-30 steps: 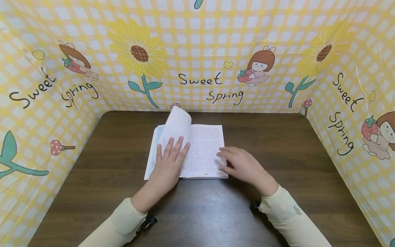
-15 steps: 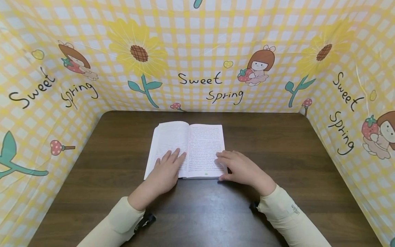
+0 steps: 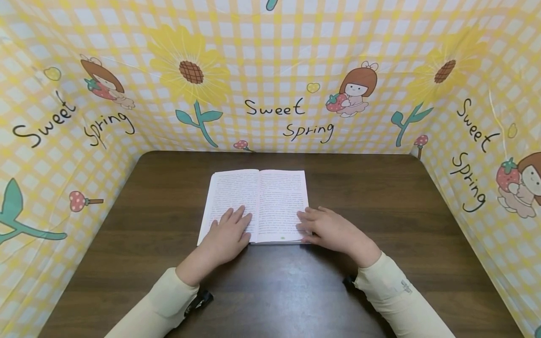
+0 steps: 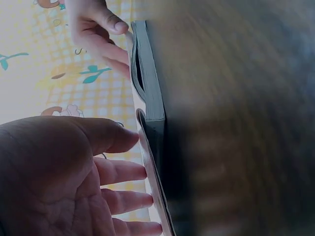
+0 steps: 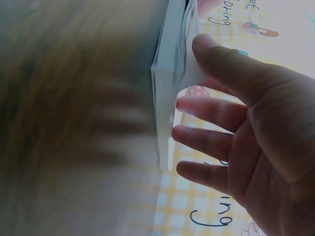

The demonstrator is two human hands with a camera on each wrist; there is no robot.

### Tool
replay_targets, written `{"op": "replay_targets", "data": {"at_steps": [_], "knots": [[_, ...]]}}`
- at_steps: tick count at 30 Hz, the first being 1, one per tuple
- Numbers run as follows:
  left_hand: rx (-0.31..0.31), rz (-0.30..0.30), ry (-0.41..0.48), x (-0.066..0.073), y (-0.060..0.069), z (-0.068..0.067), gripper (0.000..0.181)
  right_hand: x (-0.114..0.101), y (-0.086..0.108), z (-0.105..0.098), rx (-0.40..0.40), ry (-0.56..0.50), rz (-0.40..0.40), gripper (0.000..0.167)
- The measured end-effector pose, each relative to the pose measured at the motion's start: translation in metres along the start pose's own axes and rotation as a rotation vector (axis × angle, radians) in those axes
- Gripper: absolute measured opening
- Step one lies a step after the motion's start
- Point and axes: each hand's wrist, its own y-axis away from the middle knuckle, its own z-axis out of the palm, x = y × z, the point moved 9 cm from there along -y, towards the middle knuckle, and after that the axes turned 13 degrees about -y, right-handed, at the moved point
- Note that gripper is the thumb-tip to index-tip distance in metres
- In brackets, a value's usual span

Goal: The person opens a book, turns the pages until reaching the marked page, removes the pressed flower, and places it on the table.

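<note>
An open book (image 3: 281,197) with printed pages lies flat on the dark wooden table (image 3: 380,188). My left hand (image 3: 228,237) rests on the lower part of the left page, its fingertips touching the paper. At the right page's lower outer edge, my right hand (image 3: 329,230) touches the page with its fingers. In the left wrist view the left hand's fingers (image 4: 125,201) lie against the page side. From the right wrist view, the right hand's thumb and fingers stand along the book's page block (image 5: 170,59), with nothing gripped.
Yellow-checked cloth (image 3: 270,61) with printed flowers and figures hangs behind the table and along both sides. A black strap (image 3: 198,303) shows under the left sleeve (image 3: 160,300), another (image 3: 348,281) by the right sleeve (image 3: 397,291).
The raised leaf came down flat onto the left side of the book. My left hand moved lower on that page, while the right hand stayed near the right edge, shifting slightly.
</note>
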Motion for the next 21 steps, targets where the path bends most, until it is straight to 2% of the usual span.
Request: {"op": "replay_targets", "data": {"at_steps": [4, 8, 10, 12, 15, 18, 21], "knots": [[0.022, -0.005, -0.008, 0.001, -0.001, -0.001, 0.059, -0.008, 0.002, -0.004, 0.034, 0.077, -0.103, 0.018], [0.093, 0.032, -0.01, 0.006, -0.001, -0.007, 0.058, -0.012, 0.001, -0.01, 0.091, 0.076, -0.118, 0.008], [0.133, 0.081, 0.003, 0.013, -0.001, -0.011, 0.055, -0.01, 0.0, -0.013, 0.111, 0.035, -0.087, 0.008], [0.159, 0.139, 0.017, 0.019, -0.001, -0.012, 0.051, -0.007, 0.0, -0.014, 0.12, -0.009, -0.041, 0.016], [0.163, 0.204, 0.036, 0.027, 0.0, -0.012, 0.044, 0.001, 0.0, -0.016, 0.127, -0.096, 0.053, 0.02], [0.139, 0.222, 0.03, 0.031, 0.001, -0.009, 0.041, 0.009, 0.001, -0.018, 0.139, -0.201, 0.135, 0.02], [0.117, 0.22, 0.021, 0.031, 0.002, -0.006, 0.042, 0.012, 0.001, -0.02, 0.153, -0.283, 0.173, 0.019]]}}
